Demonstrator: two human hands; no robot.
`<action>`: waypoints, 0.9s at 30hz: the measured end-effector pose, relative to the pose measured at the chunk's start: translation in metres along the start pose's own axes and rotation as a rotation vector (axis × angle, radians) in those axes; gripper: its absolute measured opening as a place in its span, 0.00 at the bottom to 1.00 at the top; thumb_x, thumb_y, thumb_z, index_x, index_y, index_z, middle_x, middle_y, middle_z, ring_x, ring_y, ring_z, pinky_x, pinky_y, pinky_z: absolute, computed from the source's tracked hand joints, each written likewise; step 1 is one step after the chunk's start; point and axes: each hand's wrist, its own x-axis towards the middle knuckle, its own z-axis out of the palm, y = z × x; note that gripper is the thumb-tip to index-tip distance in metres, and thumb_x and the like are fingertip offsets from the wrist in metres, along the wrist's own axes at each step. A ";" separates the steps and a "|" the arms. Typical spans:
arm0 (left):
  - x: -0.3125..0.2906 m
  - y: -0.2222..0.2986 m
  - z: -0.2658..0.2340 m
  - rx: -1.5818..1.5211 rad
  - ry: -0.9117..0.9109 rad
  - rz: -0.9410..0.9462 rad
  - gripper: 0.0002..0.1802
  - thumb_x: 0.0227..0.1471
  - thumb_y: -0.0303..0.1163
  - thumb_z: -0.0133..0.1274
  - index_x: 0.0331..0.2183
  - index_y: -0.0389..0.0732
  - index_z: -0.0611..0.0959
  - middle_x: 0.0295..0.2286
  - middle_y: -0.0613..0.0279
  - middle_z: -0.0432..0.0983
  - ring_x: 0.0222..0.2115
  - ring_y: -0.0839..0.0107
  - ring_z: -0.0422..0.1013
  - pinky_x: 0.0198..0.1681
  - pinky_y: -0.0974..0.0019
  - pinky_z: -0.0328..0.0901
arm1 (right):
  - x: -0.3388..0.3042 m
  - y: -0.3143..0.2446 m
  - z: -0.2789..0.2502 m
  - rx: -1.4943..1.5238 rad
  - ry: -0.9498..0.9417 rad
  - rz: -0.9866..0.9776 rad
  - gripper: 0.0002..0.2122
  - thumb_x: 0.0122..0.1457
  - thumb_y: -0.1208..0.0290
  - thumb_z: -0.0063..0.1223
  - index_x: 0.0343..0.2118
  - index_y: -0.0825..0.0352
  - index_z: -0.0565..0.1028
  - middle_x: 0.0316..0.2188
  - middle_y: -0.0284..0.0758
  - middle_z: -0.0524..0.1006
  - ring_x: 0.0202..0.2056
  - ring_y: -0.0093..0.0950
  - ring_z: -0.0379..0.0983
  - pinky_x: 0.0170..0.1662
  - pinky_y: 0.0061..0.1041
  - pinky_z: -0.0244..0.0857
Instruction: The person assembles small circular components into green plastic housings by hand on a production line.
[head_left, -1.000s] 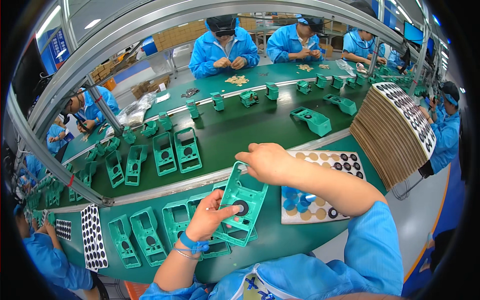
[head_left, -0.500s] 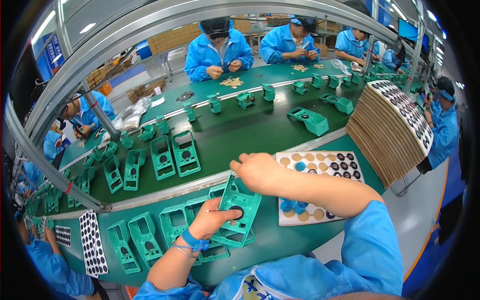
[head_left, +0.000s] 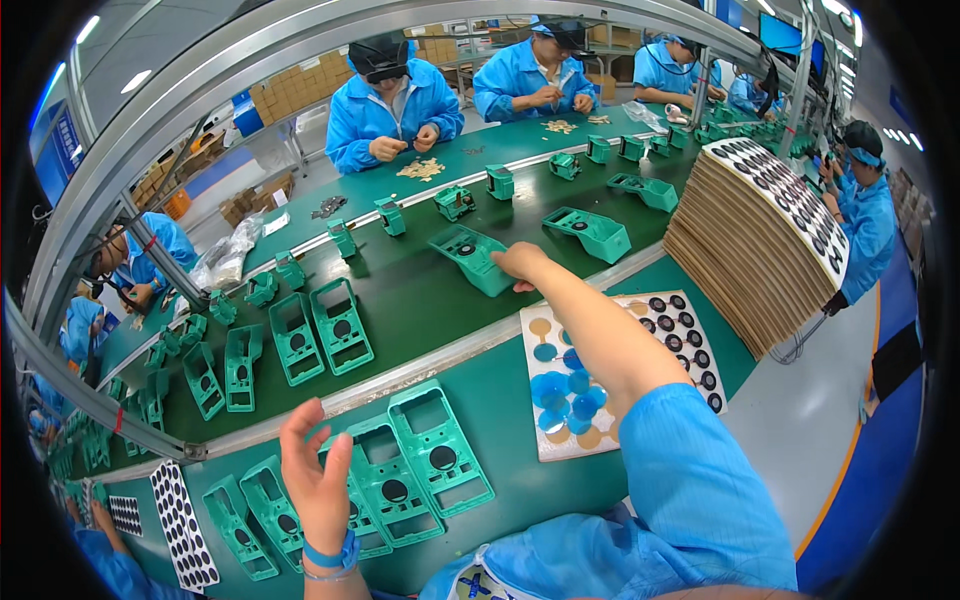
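My right hand (head_left: 522, 265) reaches over the dark green belt, its fingers closed on the end of a green plastic housing (head_left: 466, 250) with a round black disc in it. My left hand (head_left: 318, 470) is raised, fingers apart and holding nothing, above a row of similar housings on the near bench. Right of it lie a housing (head_left: 462, 440) with a black disc and another housing (head_left: 376, 460), which overlap slightly. Part of the row is hidden behind my left hand and wrist.
Right of the housings lies a sheet (head_left: 530, 330) with black rings and blue round films. Beyond it stands a tall stack of cardboard sheets (head_left: 740, 250). A metal rail (head_left: 400, 388) divides bench from belt. Several other housings (head_left: 592, 232) lie on the belt; co-workers (head_left: 392, 105) sit opposite.
My left hand has let go of the housing it held and moved left. My right hand has reached forward with a housing onto the belt. The view has shifted slightly.
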 end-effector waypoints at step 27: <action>-0.049 0.042 0.031 -0.275 -0.110 0.149 0.04 0.48 0.21 0.43 0.27 0.33 0.73 0.30 0.58 0.68 0.29 0.74 0.64 0.34 0.71 0.62 | -0.147 0.143 -0.078 -0.457 -0.233 -0.374 0.08 0.41 0.68 0.58 0.21 0.65 0.73 0.22 0.40 0.74 0.27 0.34 0.72 0.33 0.30 0.65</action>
